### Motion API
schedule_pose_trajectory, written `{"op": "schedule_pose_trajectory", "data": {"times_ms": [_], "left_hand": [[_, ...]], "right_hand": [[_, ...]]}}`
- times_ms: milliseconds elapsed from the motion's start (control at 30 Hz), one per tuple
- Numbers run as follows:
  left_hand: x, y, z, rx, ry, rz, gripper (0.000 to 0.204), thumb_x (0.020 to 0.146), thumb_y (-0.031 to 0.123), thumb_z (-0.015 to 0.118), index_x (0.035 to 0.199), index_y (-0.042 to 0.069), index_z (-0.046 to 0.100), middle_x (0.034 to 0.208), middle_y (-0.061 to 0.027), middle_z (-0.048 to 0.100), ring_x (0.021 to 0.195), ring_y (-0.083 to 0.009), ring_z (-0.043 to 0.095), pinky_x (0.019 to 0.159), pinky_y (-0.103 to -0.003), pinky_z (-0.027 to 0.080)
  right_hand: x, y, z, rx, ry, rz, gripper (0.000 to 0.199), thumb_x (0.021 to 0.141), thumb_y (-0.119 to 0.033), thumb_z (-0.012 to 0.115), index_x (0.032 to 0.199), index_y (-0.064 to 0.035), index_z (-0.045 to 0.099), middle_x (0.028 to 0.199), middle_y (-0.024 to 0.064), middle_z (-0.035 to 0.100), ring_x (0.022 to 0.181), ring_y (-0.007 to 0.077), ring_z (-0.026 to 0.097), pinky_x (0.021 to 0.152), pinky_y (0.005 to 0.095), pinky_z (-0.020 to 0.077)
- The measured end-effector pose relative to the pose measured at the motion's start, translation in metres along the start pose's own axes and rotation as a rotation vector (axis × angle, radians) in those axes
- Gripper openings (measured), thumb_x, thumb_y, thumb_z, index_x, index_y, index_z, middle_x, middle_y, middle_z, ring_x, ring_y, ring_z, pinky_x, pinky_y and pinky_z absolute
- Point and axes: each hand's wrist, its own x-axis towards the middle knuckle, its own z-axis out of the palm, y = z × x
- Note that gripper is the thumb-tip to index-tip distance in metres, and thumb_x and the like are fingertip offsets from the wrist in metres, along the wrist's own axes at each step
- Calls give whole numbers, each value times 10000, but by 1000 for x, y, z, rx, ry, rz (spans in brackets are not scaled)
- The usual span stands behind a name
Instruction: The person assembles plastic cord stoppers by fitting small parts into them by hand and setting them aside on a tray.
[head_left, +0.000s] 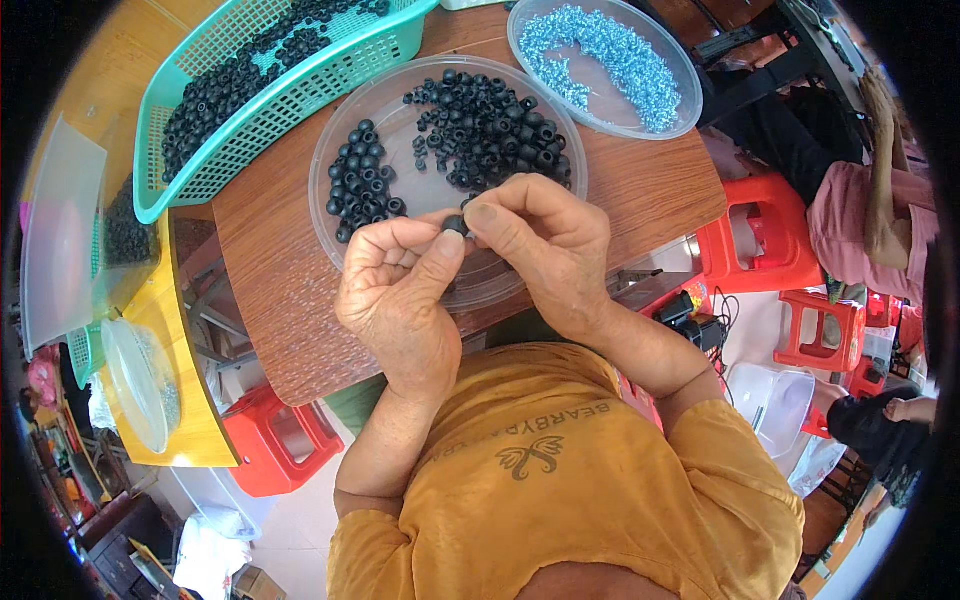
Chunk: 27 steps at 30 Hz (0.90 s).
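Note:
Both of my hands meet over the near part of a clear round tray (pixel 322 150). Between my fingertips is a small black ring-like piece (pixel 455 225), pinched from both sides. My left hand (pixel 405 280) closes thumb and forefinger on its left side. My right hand (pixel 550 245) grips it from the right with thumb and forefinger. Inside the tray, a smaller group of black round pieces (pixel 362 180) lies at the left. A larger heap of black hollow pieces (pixel 500 130) fills the far right part, just beyond my fingers.
A turquoise basket (pixel 290 120) of black pieces stands at the far left. Another round tray (pixel 690 85) holds light-blue shiny pieces at the far right. Red stools (pixel 765 240) flank the brown table (pixel 270 290). Another person's arm (pixel 885 190) shows at the right.

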Motion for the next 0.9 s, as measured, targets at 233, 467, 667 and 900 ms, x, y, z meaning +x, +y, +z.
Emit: {"op": "schedule_pose_trajectory", "data": {"times_ms": [233,467,667,900], "left_hand": [[2,0,-2,-34,-5,-59,175,792,-123,625,890,-8,538,917,-156,662,780,-161,641,731,-268,548],[4,3,-6,-48,5,-111,179,786,-107,644,893,-1,545,909,-147,661,773,-175,643,726,-280,539],[7,10,-5,-86,-15,-228,178,770,-106,657,883,-5,562,875,-132,658,761,-186,644,722,-298,539],[9,10,-9,-131,16,-263,169,766,-110,656,867,-3,573,870,-125,659,771,-172,645,743,-281,531]], "right_hand": [[1,8,-1,-274,37,-287,52,812,-3,651,856,4,623,756,54,614,673,130,552,587,260,429],[7,10,-9,-542,-30,-631,153,774,55,662,919,24,626,789,100,611,666,190,558,559,259,424],[12,9,-12,-509,-28,-644,161,703,61,659,835,-6,596,697,89,559,605,252,507,523,336,385],[15,9,-14,-643,-70,-878,238,654,17,687,869,22,584,750,117,548,641,276,508,545,356,401]]}}
